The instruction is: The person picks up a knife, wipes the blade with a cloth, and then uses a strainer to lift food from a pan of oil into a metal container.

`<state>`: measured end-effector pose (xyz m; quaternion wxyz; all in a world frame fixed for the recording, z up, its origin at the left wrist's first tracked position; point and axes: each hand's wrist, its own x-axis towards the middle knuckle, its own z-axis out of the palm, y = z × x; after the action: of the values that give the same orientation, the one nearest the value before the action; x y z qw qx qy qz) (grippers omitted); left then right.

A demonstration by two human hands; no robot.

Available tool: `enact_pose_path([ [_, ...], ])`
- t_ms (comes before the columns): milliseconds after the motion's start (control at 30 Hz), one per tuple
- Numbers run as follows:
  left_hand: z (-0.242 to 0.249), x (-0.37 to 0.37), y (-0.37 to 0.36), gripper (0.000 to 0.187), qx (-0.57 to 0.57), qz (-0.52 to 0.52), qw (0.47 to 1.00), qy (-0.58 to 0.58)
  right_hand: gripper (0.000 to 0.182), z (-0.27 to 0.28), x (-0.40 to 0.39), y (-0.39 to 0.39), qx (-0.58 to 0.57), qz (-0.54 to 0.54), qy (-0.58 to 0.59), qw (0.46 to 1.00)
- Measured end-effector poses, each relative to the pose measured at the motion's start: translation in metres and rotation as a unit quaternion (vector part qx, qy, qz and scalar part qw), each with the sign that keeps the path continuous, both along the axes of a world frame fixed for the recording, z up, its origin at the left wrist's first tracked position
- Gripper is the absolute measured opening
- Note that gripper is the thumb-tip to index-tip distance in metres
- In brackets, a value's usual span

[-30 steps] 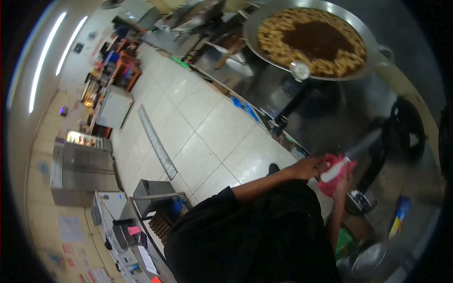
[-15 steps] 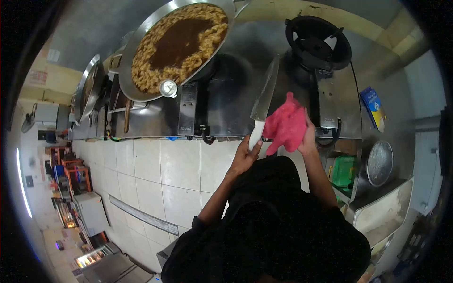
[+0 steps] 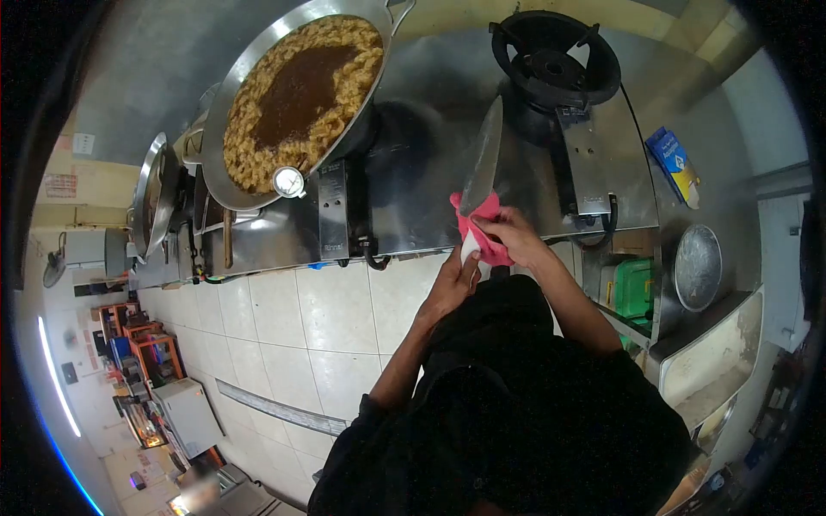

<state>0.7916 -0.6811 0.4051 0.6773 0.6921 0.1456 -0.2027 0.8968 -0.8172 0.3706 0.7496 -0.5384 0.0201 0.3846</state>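
Note:
A large kitchen knife (image 3: 483, 155) points up and away over the steel counter, its blade bare for most of its length. My left hand (image 3: 453, 279) is closed round its white handle. A pink cloth (image 3: 487, 244) is bunched about the base of the blade and the upper handle. My right hand (image 3: 509, 234) grips that cloth, pressing it against the knife from the right side. Part of the handle is hidden by the cloth and my fingers.
A large wok (image 3: 225, 82) of frying food in dark oil stands at the upper left, a round thermometer (image 3: 288, 181) at its rim. At the upper right is a black gas burner (image 3: 555, 64). A blue and yellow packet (image 3: 674, 168) and a round metal lid (image 3: 697, 267) lie at the right.
My right hand has moved left with the pink cloth, which was spread beside the knife and is now bunched round the blade's base. The view has shifted slightly.

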Motion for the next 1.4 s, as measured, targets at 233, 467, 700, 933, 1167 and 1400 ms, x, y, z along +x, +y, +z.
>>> enact_pose_path([
  [233,-0.001,0.0,-0.01,0.03,-0.055,-0.021,0.998,-0.006,0.026,0.017,0.01,0.012,0.016,-0.097,0.038,0.994],
  [467,0.014,-0.01,0.001,0.034,-0.001,-0.049,0.999,0.015,0.022,0.025,0.037,0.006,-0.028,-0.172,0.003,0.985],
  [700,0.009,-0.035,0.007,0.035,0.048,-0.069,0.996,0.0,0.024,0.011,0.069,-0.016,0.012,-0.2,0.008,0.98],
  [933,0.018,-0.061,0.029,0.034,0.032,-0.075,0.997,0.009,0.026,0.0,0.083,-0.033,0.056,-0.214,0.026,0.975],
  [1167,0.001,-0.11,0.064,0.028,-0.032,-0.002,0.998,0.053,0.023,0.003,0.125,-0.09,0.139,-0.328,-0.018,0.934],
  [1400,-0.014,-0.081,0.066,0.029,-0.007,0.1,0.995,0.027,0.013,-0.003,0.077,-0.088,0.363,-0.164,0.001,0.917],
])
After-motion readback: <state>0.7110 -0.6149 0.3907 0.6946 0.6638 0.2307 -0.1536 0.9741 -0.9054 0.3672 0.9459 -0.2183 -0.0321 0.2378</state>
